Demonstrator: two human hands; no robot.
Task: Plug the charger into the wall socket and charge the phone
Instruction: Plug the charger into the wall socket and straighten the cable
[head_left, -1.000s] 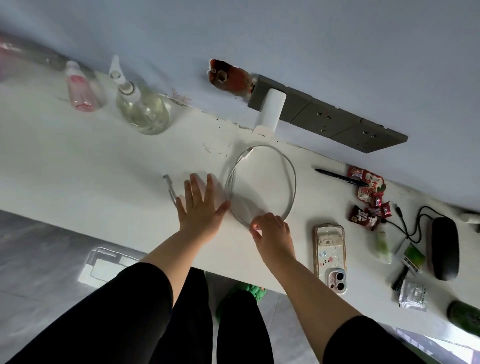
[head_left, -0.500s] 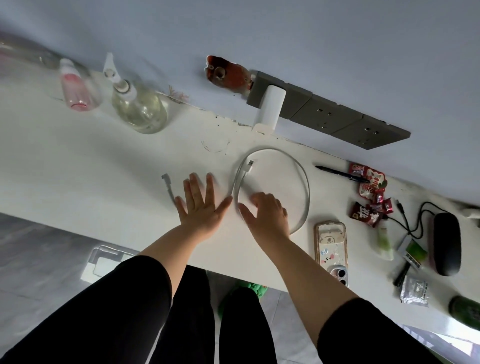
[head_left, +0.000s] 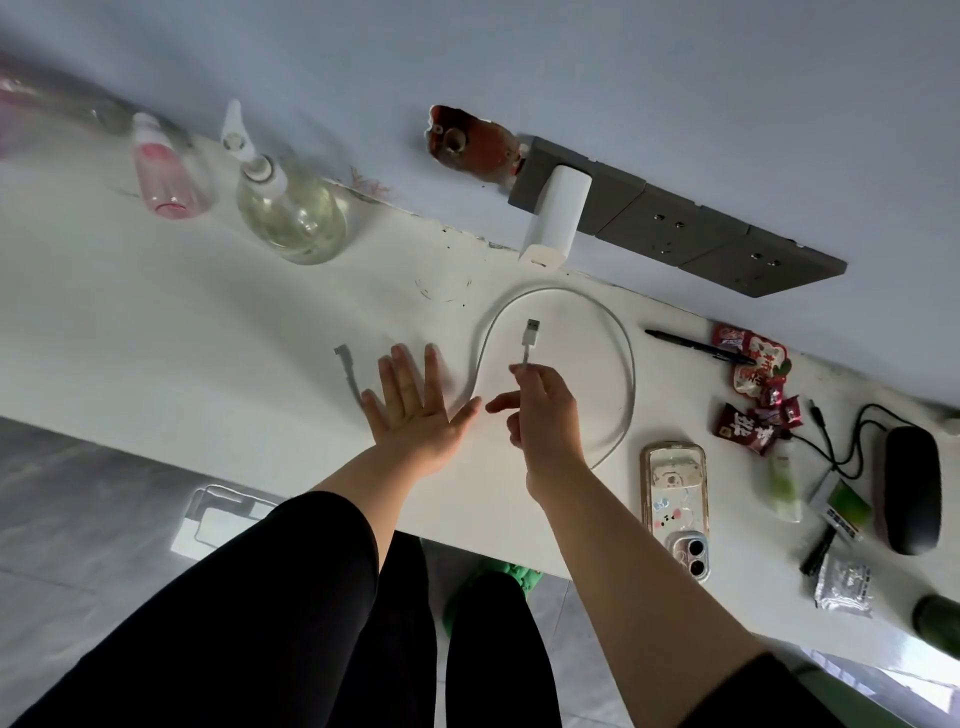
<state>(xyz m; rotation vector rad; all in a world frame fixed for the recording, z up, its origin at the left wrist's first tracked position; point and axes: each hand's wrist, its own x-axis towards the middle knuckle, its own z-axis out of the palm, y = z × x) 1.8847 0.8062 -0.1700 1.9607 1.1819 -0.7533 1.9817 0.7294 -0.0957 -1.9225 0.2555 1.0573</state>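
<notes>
A white charger block (head_left: 555, 218) sits plugged into the leftmost of three grey wall sockets (head_left: 670, 223). A white cable (head_left: 626, 358) lies looped on the white desk (head_left: 182, 332). My right hand (head_left: 545, 415) pinches the cable just below its USB plug (head_left: 530, 332), which points up toward the charger. My left hand (head_left: 415, 405) lies flat with fingers spread, pressing the cable near its other end, whose small plug (head_left: 343, 356) lies to the left. The phone (head_left: 675, 504), in a clear decorated case, lies face down to the right of my right hand.
A pink bottle (head_left: 161, 176) and a clear pump bottle (head_left: 291, 208) stand at the back left. A black pen (head_left: 696, 345), snack wrappers (head_left: 753, 384), a black mouse (head_left: 911, 488) with its cord, small packets and a green bottle (head_left: 937, 621) crowd the right side.
My right hand has taken hold of the cable near its USB plug and lifted that end off the desk. The left hand stayed flat in place.
</notes>
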